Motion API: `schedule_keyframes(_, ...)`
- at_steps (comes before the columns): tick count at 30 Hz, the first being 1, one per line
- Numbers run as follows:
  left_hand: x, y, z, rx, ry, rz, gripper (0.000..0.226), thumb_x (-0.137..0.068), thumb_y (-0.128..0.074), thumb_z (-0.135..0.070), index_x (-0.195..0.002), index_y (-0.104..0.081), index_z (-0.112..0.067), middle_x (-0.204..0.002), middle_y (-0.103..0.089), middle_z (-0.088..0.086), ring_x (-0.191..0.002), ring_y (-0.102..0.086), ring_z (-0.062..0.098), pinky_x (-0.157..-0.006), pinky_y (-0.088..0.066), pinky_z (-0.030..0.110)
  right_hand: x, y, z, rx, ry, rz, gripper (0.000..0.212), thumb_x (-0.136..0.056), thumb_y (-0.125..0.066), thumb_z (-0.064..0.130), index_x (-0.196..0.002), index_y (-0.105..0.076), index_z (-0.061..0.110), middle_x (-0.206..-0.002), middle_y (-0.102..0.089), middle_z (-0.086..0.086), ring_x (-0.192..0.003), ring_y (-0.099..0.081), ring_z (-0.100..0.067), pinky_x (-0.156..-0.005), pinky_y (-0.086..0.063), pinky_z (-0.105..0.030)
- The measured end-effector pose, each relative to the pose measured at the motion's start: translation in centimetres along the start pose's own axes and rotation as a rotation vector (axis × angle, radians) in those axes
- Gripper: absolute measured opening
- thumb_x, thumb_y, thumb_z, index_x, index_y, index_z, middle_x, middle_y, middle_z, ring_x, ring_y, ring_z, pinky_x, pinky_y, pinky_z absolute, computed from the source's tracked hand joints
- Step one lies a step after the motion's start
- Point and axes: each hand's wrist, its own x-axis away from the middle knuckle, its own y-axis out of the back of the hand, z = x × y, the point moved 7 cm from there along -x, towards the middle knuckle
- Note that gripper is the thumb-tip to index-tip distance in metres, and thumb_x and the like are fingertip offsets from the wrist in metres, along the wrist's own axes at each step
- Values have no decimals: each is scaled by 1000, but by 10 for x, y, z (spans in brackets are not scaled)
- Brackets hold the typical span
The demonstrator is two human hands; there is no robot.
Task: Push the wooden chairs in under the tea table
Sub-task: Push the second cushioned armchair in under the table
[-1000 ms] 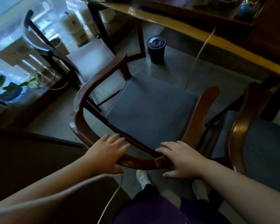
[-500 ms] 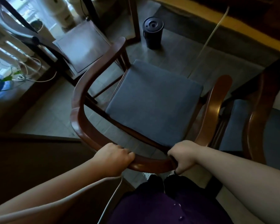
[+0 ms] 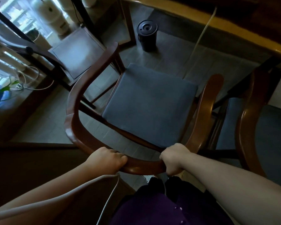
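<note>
A wooden armchair point(image 3: 75, 101) with a curved back rail and a blue-grey seat cushion point(image 3: 149, 106) stands right in front of me, facing the tea table point(image 3: 193, 15) whose yellowish edge runs across the top right. My left hand point(image 3: 107, 159) grips the back rail at its left part. My right hand point(image 3: 173, 158) grips the same rail further right. A second wooden chair point(image 3: 246, 120) with a blue cushion stands at the right, its front under the table edge. A third chair point(image 3: 75, 51), dark, with a bare seat, stands at the upper left.
A black lidded bin point(image 3: 147, 35) stands on the tiled floor under the table, ahead of the chair. A white cord point(image 3: 201, 33) hangs from the table edge. Cables and a potted plant point(image 3: 5, 90) lie at the left by a window. A dark low surface fills the lower left.
Both hands went from lying flat on the back rail to closing around it. The chair now sits a little nearer the table and the bin, and my view has tilted further down.
</note>
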Motion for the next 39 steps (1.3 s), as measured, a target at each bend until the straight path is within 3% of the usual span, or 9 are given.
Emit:
schedule_keyframes(15,-16,17,-16,-16,9,-30,14,-90,-55,-28,-104,-53,-27,-93,-63,-7,-83,-62,15,-73,-52,35,20,-5,-19,23,-76,20,21,-72,-57,30,-90,-65,25,-81,-64,5,-76,-61,-22,-77,-53,-36)
schedule_keyframes(23,-13,14,-18,-14,-18,-42,18,-92,-53,-28,-110,-53,-25,-100,-64,-5,-88,-63,16,-75,-51,34,18,-11,-17,5,-55,23,15,-75,-59,33,-88,-60,25,-84,-63,5,-80,-60,-21,-85,-47,-39)
schedule_keyframes(26,-11,17,-19,-4,-32,-68,31,-92,-54,-31,-122,-47,-27,-113,-61,-4,-99,-59,17,-82,-50,37,22,-7,-17,4,-36,-51,22,-77,-62,38,-94,-57,25,-86,-61,5,-84,-60,-21,-82,-45,-38)
schedule_keyframes(30,-6,20,-17,-32,-123,-111,52,-90,-57,-34,-136,-35,-26,-133,-53,0,-115,-52,21,-93,-46,41,33,6,0,-152,1,-236,49,-74,-68,48,-116,-53,27,-106,-61,4,-99,-58,-19,-85,-44,-39)
schedule_keyframes(32,-1,24,-3,-81,-186,-160,57,-83,-63,-37,-134,-39,-25,-129,-57,0,-110,-57,22,-88,-49,40,38,15,18,-269,16,-338,55,-74,-69,47,-122,-52,29,-115,-61,6,-107,-56,-16,-94,-43,-39)
schedule_keyframes(35,9,30,39,-69,-211,-205,62,-66,-70,-52,-119,-52,-26,-106,-69,-4,-91,-66,18,-69,-57,35,40,19,42,-460,-11,-455,55,-76,-69,42,-126,-52,31,-123,-59,10,-115,-52,-11,-102,-39,-36)
schedule_keyframes(39,20,20,90,-111,-204,-184,57,-61,-79,-53,-110,-58,-32,-102,-69,-12,-91,-66,10,-71,-57,33,34,20,60,-606,-86,-580,49,-79,-68,35,-126,-55,30,-126,-60,12,-118,-52,-8,-104,-39,-32)
